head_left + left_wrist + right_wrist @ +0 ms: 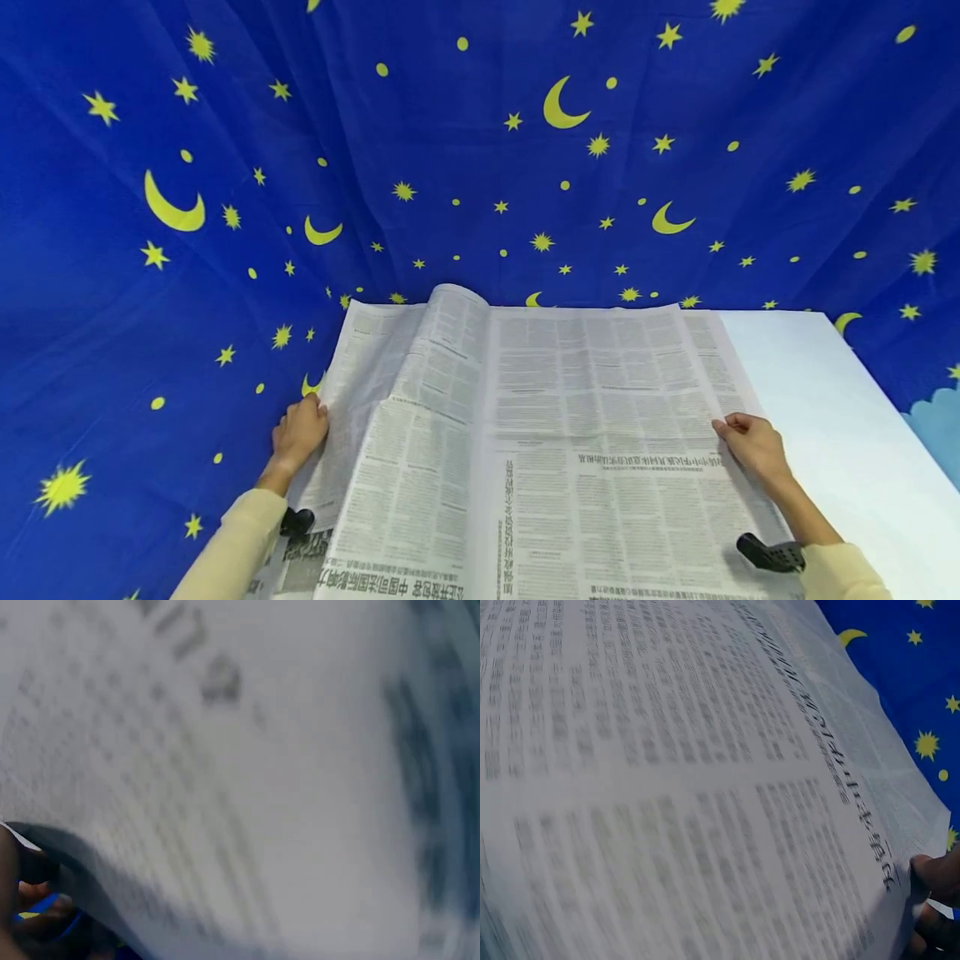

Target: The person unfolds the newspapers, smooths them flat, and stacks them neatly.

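A large newspaper (600, 392) lies spread open, its sheets layered, the print upside down in the head view. One page on the left (420, 450) bulges up in a fold. My left hand (302, 429) grips the left edge of the paper; in the left wrist view the fingers (34, 889) curl at that edge, and the sheet (187, 787) fills most of the picture. On the other side my right hand (756, 450) pinches the right edge between thumb and fingers. The right wrist view shows the thumb (934, 874) on top of the newspaper (705, 780).
Under the paper is a white tabletop (825, 400), showing at the right. A blue cloth (465, 125) with yellow moons and stars hangs behind and at both sides. Black wrist devices (768, 554) sit at both cuffs.
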Motion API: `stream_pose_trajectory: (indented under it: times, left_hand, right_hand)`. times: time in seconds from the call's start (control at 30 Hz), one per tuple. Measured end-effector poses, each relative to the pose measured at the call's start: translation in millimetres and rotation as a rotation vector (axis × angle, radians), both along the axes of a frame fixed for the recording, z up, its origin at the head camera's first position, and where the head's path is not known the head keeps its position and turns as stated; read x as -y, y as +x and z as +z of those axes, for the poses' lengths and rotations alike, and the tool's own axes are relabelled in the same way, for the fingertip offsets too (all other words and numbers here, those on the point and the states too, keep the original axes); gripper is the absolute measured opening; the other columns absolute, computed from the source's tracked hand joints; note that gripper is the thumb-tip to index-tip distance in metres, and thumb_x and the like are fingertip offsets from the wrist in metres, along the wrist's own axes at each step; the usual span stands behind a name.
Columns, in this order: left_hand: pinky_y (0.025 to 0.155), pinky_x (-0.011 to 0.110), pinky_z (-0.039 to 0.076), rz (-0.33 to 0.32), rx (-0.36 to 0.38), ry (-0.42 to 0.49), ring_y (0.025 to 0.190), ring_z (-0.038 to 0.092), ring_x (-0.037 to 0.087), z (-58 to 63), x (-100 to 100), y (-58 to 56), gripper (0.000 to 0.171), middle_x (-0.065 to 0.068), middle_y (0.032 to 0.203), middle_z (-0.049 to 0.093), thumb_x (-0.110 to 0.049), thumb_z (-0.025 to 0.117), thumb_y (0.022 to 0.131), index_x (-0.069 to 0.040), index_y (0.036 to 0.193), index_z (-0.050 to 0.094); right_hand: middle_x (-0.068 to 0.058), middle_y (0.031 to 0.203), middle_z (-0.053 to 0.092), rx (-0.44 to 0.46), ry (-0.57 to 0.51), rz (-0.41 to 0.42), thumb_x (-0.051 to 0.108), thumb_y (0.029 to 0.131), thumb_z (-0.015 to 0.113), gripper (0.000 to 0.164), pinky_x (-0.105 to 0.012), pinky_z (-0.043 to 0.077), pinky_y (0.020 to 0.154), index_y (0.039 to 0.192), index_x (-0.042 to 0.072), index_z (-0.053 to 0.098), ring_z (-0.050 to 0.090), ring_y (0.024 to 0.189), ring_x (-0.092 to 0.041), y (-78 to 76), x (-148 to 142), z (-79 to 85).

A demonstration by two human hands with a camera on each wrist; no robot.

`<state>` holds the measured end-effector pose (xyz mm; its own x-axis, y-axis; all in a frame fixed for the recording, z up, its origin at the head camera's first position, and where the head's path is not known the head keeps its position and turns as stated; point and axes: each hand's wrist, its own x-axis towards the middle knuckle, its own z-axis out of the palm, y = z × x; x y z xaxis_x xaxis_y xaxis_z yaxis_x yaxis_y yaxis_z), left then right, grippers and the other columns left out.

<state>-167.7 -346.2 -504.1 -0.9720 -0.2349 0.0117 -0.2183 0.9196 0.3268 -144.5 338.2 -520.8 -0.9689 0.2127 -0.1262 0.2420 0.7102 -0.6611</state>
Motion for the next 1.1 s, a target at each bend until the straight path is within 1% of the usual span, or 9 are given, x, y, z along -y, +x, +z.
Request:
stream_pose_trajectory:
  times: [0.17,0.27,0.43,0.57,0.67,0.8,0.9,1.0,1.1]
  left_hand:
    - [0.058,0.064,0.046,-0.044,-0.093,-0.231,0.075,0.061,0.053,-13.1,2,1.9,0.021,0.034,0.089,0.058,-0.007,0.052,0.088,0.011,0.098,0.055]
    - [0.054,0.062,0.046,-0.06,-0.145,-0.316,0.07,0.06,0.051,-16.9,2,2.0,0.022,0.035,0.086,0.057,-0.005,0.054,0.086,0.013,0.099,0.055]
    - [0.054,0.062,0.046,-0.072,-0.183,-0.367,0.07,0.06,0.051,-17.4,2,2.0,0.018,0.035,0.083,0.057,-0.003,0.049,0.088,0.013,0.095,0.052]
    - [0.054,0.062,0.046,-0.073,-0.215,-0.368,0.071,0.06,0.052,-17.6,1,1.8,0.018,0.036,0.081,0.057,-0.002,0.05,0.087,0.013,0.096,0.052]
    - [0.054,0.062,0.046,-0.06,-0.225,-0.364,0.072,0.06,0.052,-17.9,0,1.9,0.019,0.036,0.083,0.057,-0.001,0.049,0.088,0.014,0.099,0.053]
    - [0.056,0.063,0.047,-0.045,-0.194,-0.363,0.074,0.06,0.053,-18.8,-2,2.4,0.018,0.037,0.085,0.058,-0.001,0.045,0.09,0.013,0.099,0.051]
    - [0.058,0.063,0.048,-0.049,-0.125,-0.352,0.076,0.061,0.053,-16.8,-2,1.0,0.019,0.038,0.085,0.059,-0.001,0.043,0.091,0.014,0.099,0.051]
    - [0.06,0.062,0.048,-0.056,-0.036,-0.337,0.076,0.062,0.054,-9.2,0,-5.8,0.021,0.038,0.085,0.061,-0.001,0.042,0.092,0.015,0.1,0.052]
    - [0.063,0.062,0.049,-0.051,0.032,-0.321,0.078,0.063,0.054,1.7,1,-17.6,0.025,0.039,0.09,0.062,-0.001,0.039,0.093,0.016,0.105,0.053]
  right_hand:
    - [-0.011,0.069,0.063,-0.051,0.089,-0.063,0.018,0.098,0.055,0.031,-0.026,0.039,0.048,0.096,-0.012,0.063,0.052,0.055,-0.013,-1.5,-6,-5.1]
    - [-0.014,0.072,0.064,-0.06,0.113,-0.095,0.019,0.097,0.056,0.031,-0.027,0.038,0.049,0.097,-0.012,0.063,0.051,0.056,-0.013,-2.6,-11,-6.6]
    - [-0.017,0.076,0.066,-0.011,0.105,-0.136,0.019,0.095,0.057,0.033,-0.027,0.038,0.053,0.1,-0.014,0.063,0.053,0.06,-0.015,-1.4,-18,-5.4]
    - [-0.021,0.079,0.066,0.024,0.098,-0.16,0.017,0.095,0.057,0.035,-0.027,0.039,0.052,0.105,-0.016,0.061,0.055,0.06,-0.017,-0.1,-25,-4.7]
    - [-0.021,0.078,0.066,0.027,0.092,-0.172,0.016,0.096,0.057,0.034,-0.027,0.039,0.051,0.106,-0.017,0.061,0.055,0.057,-0.016,-0.8,-29,-3.9]
    - [-0.017,0.075,0.066,0.012,0.101,-0.177,0.018,0.095,0.06,0.033,-0.028,0.038,0.052,0.102,-0.014,0.063,0.053,0.056,-0.013,-2.3,-32,-3.7]
    - [-0.013,0.073,0.067,0.005,0.115,-0.173,0.021,0.093,0.062,0.033,-0.029,0.038,0.053,0.098,-0.011,0.065,0.053,0.057,-0.012,-3.0,-36,-4.0]
    - [-0.009,0.071,0.067,0.001,0.132,-0.17,0.023,0.092,0.063,0.032,-0.029,0.038,0.054,0.096,-0.009,0.066,0.053,0.057,-0.012,-3.7,-39,-4.5]
    - [-0.006,0.07,0.067,-0.004,0.148,-0.169,0.025,0.091,0.064,0.032,-0.03,0.038,0.054,0.094,-0.007,0.067,0.053,0.059,-0.014,-5.2,-42,-4.6]
